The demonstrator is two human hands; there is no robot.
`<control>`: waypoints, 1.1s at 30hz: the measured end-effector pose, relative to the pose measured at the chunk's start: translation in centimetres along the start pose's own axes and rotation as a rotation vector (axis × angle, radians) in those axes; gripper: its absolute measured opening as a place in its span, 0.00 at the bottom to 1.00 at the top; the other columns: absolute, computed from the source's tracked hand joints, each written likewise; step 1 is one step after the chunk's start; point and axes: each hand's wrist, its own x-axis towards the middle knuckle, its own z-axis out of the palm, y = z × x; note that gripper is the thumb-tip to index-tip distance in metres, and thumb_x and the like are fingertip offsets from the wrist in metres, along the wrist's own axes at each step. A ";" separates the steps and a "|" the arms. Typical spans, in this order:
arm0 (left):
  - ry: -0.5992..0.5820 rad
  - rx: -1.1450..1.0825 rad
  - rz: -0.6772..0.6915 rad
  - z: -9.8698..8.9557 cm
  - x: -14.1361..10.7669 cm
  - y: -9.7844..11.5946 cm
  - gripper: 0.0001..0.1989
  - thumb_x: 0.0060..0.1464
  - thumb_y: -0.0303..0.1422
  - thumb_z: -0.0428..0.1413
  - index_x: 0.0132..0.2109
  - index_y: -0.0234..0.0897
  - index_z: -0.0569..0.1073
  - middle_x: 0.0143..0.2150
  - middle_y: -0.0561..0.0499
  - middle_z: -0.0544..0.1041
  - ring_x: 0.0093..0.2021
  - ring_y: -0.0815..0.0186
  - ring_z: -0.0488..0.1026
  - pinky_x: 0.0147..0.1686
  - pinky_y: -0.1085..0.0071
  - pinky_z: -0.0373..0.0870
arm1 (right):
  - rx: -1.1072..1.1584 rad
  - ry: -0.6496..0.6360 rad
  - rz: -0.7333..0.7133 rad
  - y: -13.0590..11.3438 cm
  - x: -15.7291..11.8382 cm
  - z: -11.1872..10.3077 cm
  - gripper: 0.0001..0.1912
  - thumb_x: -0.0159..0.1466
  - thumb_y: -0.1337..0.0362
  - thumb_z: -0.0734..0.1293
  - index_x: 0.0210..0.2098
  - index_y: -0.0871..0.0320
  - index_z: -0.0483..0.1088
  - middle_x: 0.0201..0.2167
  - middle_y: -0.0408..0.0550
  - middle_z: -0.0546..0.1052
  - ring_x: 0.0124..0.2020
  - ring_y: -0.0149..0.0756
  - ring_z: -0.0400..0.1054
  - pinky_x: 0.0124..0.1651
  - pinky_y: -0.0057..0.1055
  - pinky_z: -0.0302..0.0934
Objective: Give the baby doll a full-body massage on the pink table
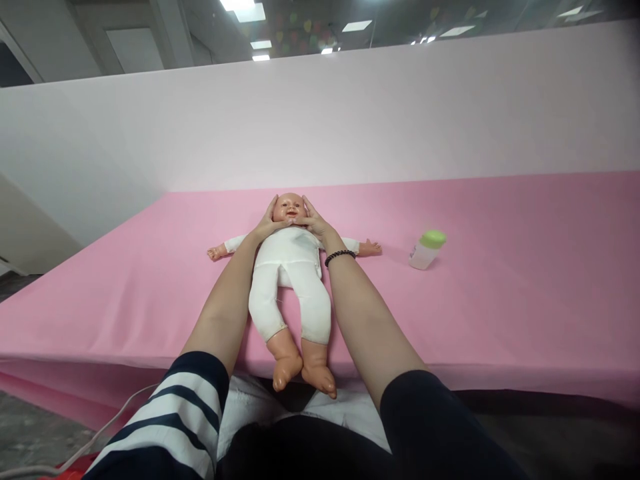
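Note:
A baby doll (287,247) with a white cloth body lies on its back, its feet towards me and past the table's front edge. My left hand (270,219) cups one side of the doll's head, and my right hand (315,220) cups the other. Both thumbs meet at the chin, below the smiling mouth. The fingers run up along the cheeks, partly hidden behind the head. The doll's arms stretch out sideways beneath my wrists. A dark beaded bracelet (340,256) circles my right wrist.
A small translucent bottle (424,255) with a green cap stands right of the doll on the pink-covered table (510,287). Behind the table rises a white partition (350,127). A pale cable (107,425) hangs at the lower left.

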 end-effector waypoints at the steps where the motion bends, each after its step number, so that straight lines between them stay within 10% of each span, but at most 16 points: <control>1: -0.002 0.000 -0.003 0.0 0.0 0.0 0.72 0.41 0.37 0.76 0.80 0.52 0.36 0.80 0.42 0.50 0.77 0.43 0.55 0.74 0.48 0.54 | -0.001 0.000 0.004 0.0 0.0 0.0 0.67 0.48 0.79 0.77 0.78 0.40 0.43 0.78 0.46 0.54 0.71 0.46 0.64 0.59 0.38 0.74; 33: 0.072 0.073 0.049 -0.9 1.4 -1.0 0.66 0.40 0.38 0.73 0.79 0.46 0.45 0.79 0.42 0.55 0.76 0.45 0.55 0.74 0.52 0.53 | -0.015 0.048 0.018 0.5 0.5 0.8 0.61 0.58 0.62 0.74 0.79 0.46 0.33 0.76 0.50 0.58 0.63 0.43 0.73 0.66 0.43 0.69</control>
